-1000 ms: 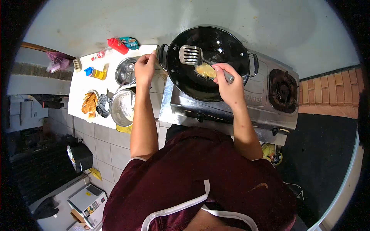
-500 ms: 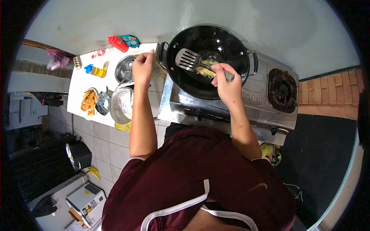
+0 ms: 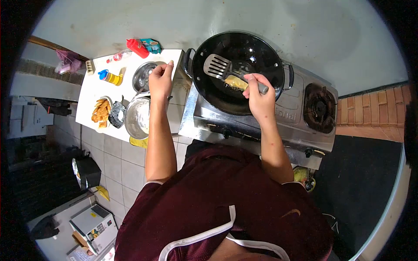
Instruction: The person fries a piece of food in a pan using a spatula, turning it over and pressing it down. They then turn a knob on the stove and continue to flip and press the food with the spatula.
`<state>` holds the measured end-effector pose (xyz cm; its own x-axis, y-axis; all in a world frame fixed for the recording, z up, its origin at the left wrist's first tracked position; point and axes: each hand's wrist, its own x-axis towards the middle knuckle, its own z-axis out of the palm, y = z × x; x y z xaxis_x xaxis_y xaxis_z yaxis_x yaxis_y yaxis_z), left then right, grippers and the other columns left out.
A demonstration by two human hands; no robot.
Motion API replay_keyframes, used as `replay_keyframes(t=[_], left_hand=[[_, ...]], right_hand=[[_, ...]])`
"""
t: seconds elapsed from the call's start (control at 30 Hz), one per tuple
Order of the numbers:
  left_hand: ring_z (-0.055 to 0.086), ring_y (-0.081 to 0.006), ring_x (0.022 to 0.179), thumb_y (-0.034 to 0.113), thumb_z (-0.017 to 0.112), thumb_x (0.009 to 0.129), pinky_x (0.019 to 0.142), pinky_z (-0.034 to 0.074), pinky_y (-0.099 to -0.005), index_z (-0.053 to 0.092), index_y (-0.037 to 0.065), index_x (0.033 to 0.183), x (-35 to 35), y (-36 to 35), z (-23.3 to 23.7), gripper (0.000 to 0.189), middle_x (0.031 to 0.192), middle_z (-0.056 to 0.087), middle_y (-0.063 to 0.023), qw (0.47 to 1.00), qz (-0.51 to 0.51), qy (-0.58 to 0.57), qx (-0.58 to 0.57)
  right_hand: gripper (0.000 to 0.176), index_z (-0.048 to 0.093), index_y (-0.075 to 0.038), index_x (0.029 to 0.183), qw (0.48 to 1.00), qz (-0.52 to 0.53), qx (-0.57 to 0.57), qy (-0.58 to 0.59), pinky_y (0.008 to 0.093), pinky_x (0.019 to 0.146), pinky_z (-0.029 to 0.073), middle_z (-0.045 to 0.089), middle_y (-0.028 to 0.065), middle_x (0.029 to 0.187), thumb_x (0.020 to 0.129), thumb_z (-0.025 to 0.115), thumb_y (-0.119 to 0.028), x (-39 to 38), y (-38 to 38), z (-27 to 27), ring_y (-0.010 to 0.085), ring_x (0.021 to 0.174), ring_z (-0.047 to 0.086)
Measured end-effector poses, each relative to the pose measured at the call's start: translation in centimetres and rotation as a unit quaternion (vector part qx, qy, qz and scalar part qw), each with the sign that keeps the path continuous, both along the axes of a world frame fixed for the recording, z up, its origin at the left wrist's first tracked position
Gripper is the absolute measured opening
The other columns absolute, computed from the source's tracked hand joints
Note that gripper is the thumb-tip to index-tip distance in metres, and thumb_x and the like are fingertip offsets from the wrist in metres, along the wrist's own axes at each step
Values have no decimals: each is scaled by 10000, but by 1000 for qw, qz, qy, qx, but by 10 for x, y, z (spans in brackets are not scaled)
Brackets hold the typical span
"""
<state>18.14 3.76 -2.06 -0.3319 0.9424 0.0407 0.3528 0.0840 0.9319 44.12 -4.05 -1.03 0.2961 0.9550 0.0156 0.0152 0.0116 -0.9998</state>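
My right hand (image 3: 260,95) is closed around the grey handle of a slotted metal spatula (image 3: 217,66), held over a black two-handled wok (image 3: 217,99). Under the spatula's neck, a yellowish piece of food (image 3: 236,82) lies in bubbling oil at the wok's bottom. My left hand (image 3: 161,82) is raised above the white table's edge, its thumb and fingers pressed together; whatever they may hold is too small to make out. Just beside and below it are a steel bowl (image 3: 141,77) with a spoon and a larger bowl (image 3: 137,117) with white residue.
The wok sits on a steel stove (image 3: 283,102) with a second burner (image 3: 320,105) at right. On the white table (image 3: 93,89) stand a plate of fried pieces (image 3: 101,111), a black-and-white container (image 3: 117,114), a yellow bottle (image 3: 111,78) and a red bottle (image 3: 137,48).
The spatula and my right hand have shifted slightly to the right within the view. The two food pieces seen earlier now show mostly as one beneath the spatula's neck.
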Motion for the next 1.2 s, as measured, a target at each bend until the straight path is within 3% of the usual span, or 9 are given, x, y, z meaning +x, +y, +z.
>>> replay_keyframes(t=[0.57,1.2], left_hand=[[429,-58,598,299,646,844,548,356,-225,635,-28,791,-3,-3,-4,331,642,550,9,1000,-10,-12,10],[446,-55,610,293,650,844,557,368,-223,634,-30,801,-3,-5,-5,326,665,563,5,1000,-17,-14,19]], right_hand=[[204,634,-17,933,998,52,32,18,208,509,422,552,4,603,918,533,-194,-1,-16,20,62,533,528],[183,642,-23,927,999,19,14,-25,207,498,417,574,5,621,907,549,-179,-3,-35,21,60,536,549]])
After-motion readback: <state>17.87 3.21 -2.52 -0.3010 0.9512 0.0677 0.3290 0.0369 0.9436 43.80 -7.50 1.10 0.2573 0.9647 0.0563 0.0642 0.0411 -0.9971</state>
